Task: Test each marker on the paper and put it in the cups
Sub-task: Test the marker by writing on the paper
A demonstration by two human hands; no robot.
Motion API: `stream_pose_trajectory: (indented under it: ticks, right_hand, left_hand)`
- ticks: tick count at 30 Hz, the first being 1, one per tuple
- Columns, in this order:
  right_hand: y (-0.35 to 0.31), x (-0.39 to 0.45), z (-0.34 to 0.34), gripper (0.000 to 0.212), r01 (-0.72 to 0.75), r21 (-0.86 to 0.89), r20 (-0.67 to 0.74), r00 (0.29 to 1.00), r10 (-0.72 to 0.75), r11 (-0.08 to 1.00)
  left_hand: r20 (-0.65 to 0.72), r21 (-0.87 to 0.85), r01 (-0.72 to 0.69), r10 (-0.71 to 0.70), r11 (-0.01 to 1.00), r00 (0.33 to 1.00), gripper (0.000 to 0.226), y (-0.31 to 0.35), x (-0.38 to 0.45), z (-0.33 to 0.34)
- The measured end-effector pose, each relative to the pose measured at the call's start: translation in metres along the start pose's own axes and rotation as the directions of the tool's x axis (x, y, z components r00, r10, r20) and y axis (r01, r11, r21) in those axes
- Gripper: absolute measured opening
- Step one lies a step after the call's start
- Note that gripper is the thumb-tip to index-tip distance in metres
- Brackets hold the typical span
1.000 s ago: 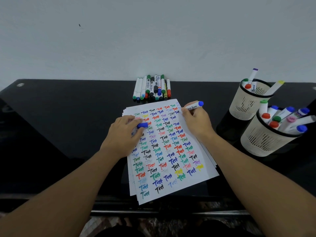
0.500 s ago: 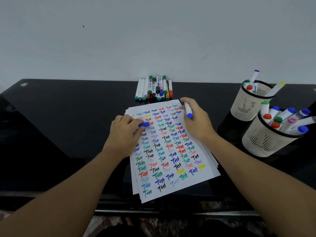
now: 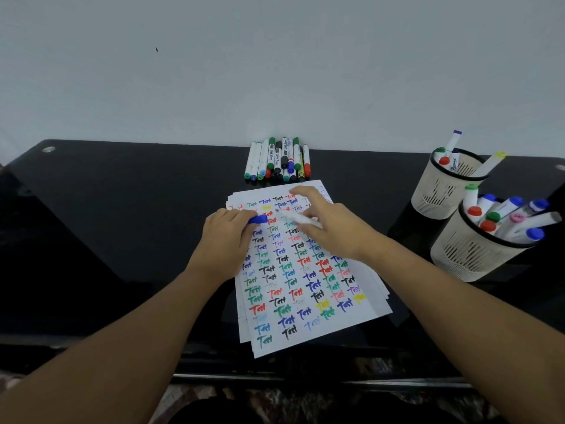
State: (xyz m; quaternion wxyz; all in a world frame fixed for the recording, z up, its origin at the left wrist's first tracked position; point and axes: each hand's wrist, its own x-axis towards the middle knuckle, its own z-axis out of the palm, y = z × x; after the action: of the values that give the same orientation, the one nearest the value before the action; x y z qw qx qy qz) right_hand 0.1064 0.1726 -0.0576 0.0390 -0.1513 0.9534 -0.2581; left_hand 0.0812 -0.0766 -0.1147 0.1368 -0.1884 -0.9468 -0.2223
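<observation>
Your left hand (image 3: pixel 227 237) rested on the upper left of the white paper stack covered in rows of coloured "Test" marks (image 3: pixel 308 289), its fingers curled and pinching the small blue plastic marker cap (image 3: pixel 257 220) against the sheet, while your right hand (image 3: pixel 328 226) held the white-barrelled marker (image 3: pixel 298 218) low and nearly flat, tip pointing left toward the cap; the barrel was blurred, and I could not tell exactly how your fingers closed round it, as the index finger appeared extended above it. The principal risk, in my judgement, was a missed recapping: an exposed tip approaching a cap held that close to the fingertips could ink your left hand or smear the existing marks. The loosely fanned sheets could shift under your left hand if its pressure eased, dragging the tip across them. A cap seated only partly would let the marker dry out once stored. The nearer cream perforated cup with a black rim (image 3: pixel 477 255) looked crowded, its markers leaning outward, so another one dropped in carelessly could tip one out or rock the cup; the farther matching cup (image 3: pixel 443 185) held fewer. The row of untested capped markers lying against the wall (image 3: pixel 276 159) lay just beyond the paper on the glossy black table (image 3: pixel 122 209), and a reach over it could set them rolling
</observation>
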Motion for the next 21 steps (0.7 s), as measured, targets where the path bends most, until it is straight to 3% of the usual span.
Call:
stream_pose_trajectory:
  ticks: [6,17,21]
  right_hand:
    - [0.007,0.005,0.005,0.026,-0.032,-0.034,-0.069,0.997,0.03,0.999]
    - [-0.008,0.021,0.019,0.023,0.084,-0.111,-0.047,0.995,-0.09,0.99]
    - [-0.015,0.025,0.019,0.04,0.092,-0.306,-0.093,0.988,-0.126,0.947]
  left_hand:
    - [-0.002,-0.004,-0.027,0.027,1.0,1.0,0.036,-0.001,-0.001,0.001]
    - [-0.019,0.006,-0.133,0.133,0.991,0.991,0.033,0.0,-0.003,-0.001]
    - [-0.042,-0.002,-0.162,0.162,0.987,0.986,0.032,0.0,-0.005,-0.003]
